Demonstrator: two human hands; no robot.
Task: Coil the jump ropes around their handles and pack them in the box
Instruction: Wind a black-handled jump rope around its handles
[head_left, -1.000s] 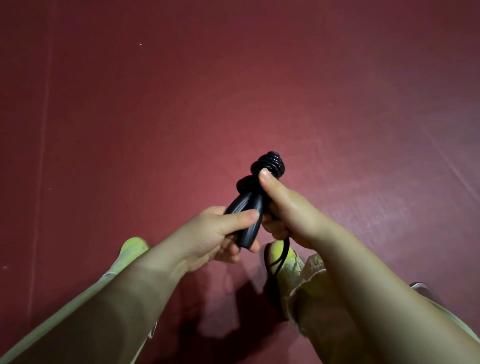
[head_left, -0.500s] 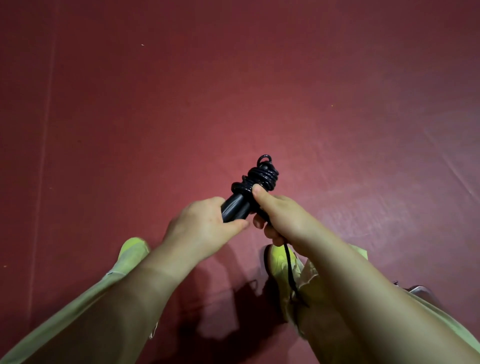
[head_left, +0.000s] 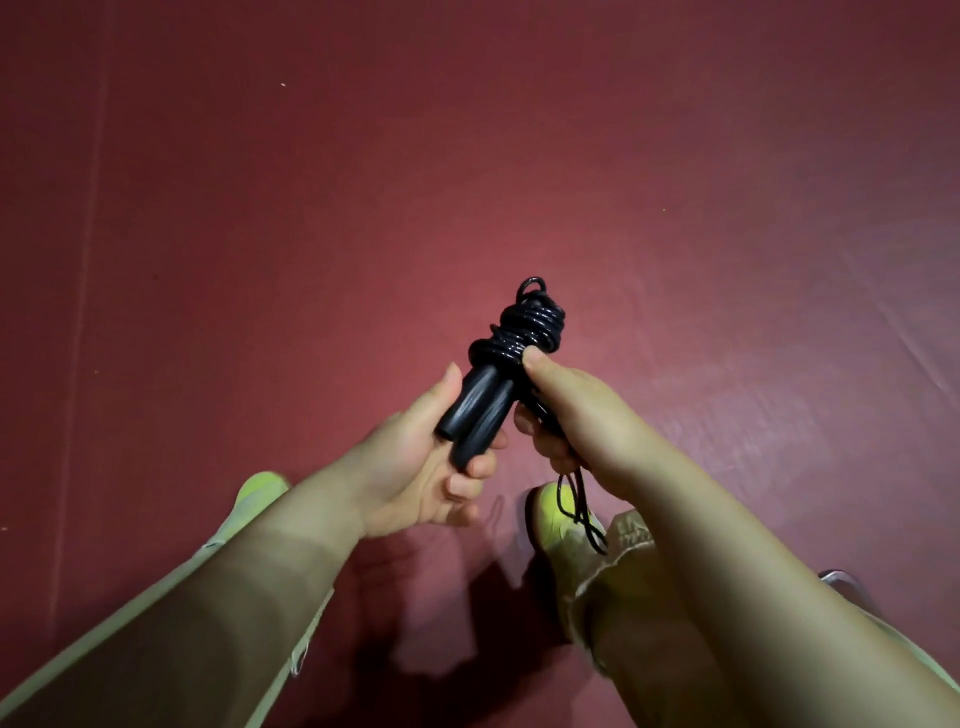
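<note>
No brand or writing shows on the black jump rope (head_left: 524, 332). The left hand (head_left: 415, 467) grips its two handles (head_left: 475, 410) side by side, fingers curled beneath. The right hand (head_left: 576, 410) pinches the cord, thumb pressed on the coil just above the handles; a loose strand hangs below it over a yellow-green shoe (head_left: 563, 519). Another shoe (head_left: 257, 493) sits below the left hand, on red floor (head_left: 363, 182).

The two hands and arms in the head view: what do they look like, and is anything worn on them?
Both the left hand and the right hand are bare: no gloves, rings, watch or bracelet show. The forearms are bare too, with no sleeves in view.
</note>
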